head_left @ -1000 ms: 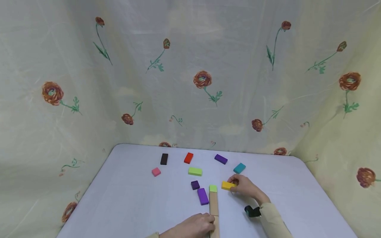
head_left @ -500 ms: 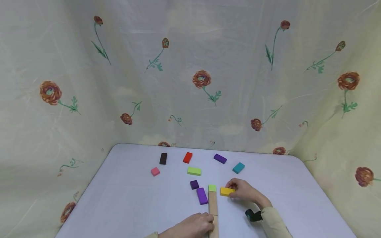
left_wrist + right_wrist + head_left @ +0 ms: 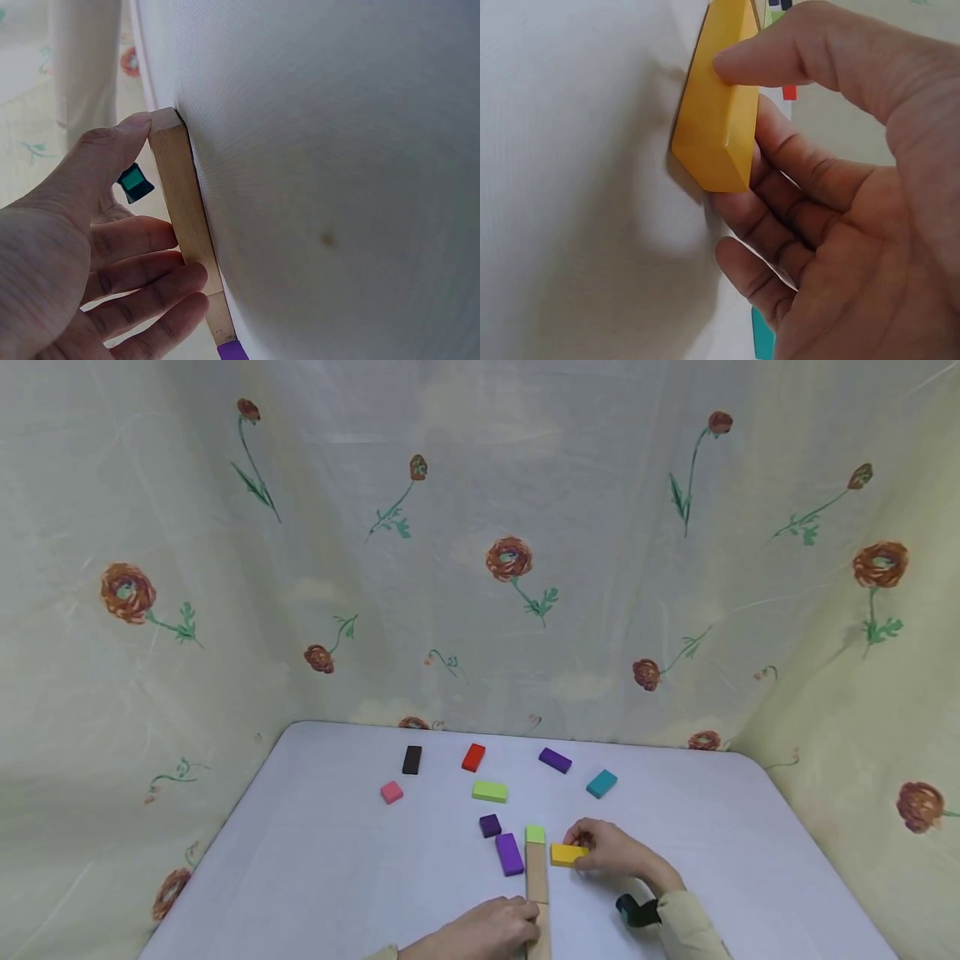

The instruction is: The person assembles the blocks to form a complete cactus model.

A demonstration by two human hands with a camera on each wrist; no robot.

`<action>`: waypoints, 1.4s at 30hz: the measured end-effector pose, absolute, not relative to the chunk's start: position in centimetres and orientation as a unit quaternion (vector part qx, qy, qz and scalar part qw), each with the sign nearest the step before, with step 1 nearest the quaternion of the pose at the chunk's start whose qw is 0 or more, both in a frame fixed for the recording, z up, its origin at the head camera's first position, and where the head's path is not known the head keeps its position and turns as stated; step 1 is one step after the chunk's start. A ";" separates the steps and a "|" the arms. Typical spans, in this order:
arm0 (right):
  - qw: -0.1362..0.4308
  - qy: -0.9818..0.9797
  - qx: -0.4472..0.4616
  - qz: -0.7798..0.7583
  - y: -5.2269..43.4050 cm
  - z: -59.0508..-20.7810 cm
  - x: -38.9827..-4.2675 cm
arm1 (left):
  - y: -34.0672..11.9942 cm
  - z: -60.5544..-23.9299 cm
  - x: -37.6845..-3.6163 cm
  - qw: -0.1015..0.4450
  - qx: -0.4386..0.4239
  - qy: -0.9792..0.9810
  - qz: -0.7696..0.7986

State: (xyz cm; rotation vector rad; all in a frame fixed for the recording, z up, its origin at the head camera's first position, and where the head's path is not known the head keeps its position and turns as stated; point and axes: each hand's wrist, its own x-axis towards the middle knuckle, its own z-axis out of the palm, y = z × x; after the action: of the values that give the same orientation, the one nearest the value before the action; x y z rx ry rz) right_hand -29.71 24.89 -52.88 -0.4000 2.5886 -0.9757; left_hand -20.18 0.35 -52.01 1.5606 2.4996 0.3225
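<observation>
My right hand pinches a yellow block between thumb and fingers; the block lies flat on the white table, just right of a long wooden block. In the right wrist view the thumb lies on top of the yellow block and the fingers curl under its side. My left hand grips the near end of the wooden block, thumb on its end and fingers along its side. A small lime green block sits at the wooden block's far end.
A purple block lies left of the wooden block, with a small dark purple block beyond it. Farther back lie lime green, pink, dark brown, red, purple and teal blocks. Flowered cloth walls surround the table.
My right hand has brought the yellow block nearer to me and leftward, close to the wooden block. The left hand has stayed on the wooden block.
</observation>
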 end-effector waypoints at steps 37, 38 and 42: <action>0.187 0.906 -0.164 -0.343 23.9 -52.7 -29.1 | 0.3 -52.2 -20.1 0.082 0.522 0.840 0.122; 0.189 0.905 -0.163 -0.346 24.0 -52.8 -29.1 | 0.3 -52.3 -20.1 0.083 0.522 0.840 0.121; 0.194 0.901 -0.154 -0.356 24.2 -52.8 -29.1 | 0.3 -52.2 -20.1 0.089 0.521 0.840 0.122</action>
State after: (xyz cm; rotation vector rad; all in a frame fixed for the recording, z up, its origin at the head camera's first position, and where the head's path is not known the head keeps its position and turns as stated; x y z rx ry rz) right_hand -29.14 24.16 -52.85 -0.4317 2.5279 -0.9973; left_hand -20.07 0.25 -52.23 1.5501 2.5001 0.3624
